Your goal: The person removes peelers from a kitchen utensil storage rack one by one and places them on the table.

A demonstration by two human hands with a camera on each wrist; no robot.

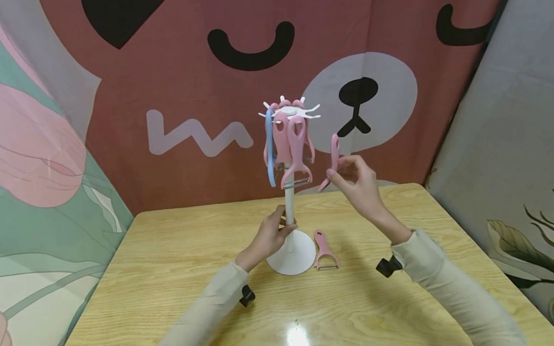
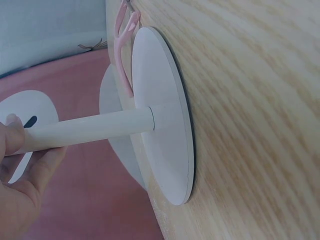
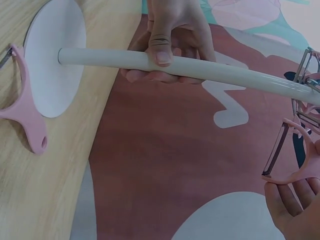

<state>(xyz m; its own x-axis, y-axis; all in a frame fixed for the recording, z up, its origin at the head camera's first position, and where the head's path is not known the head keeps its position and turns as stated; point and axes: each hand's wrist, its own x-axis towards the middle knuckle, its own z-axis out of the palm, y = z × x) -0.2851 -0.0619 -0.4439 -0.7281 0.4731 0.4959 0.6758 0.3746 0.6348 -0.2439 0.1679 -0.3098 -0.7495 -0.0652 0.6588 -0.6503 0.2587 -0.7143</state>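
Note:
My left hand (image 1: 270,235) grips the white pole (image 2: 95,127) of a utensil stand low down, just above its round base (image 1: 286,265). In my right hand (image 1: 360,187) a pink peeler (image 1: 335,151) is pinched between thumb and fingers, held upright to the right of the stand. The right wrist view shows that peeler's metal blade (image 3: 276,150). Several pink peelers (image 1: 297,146) hang from the stand's white hook ring (image 1: 290,111), along with a blue one (image 1: 270,147) seen edge-on. Their far parts overlap and are partly hidden.
Another pink peeler (image 1: 322,246) lies on the wooden table (image 1: 192,261), touching or close to the right of the base. Behind the table hangs a printed cloth (image 1: 188,177). A black wrist camera (image 1: 389,266) sits under the right sleeve.

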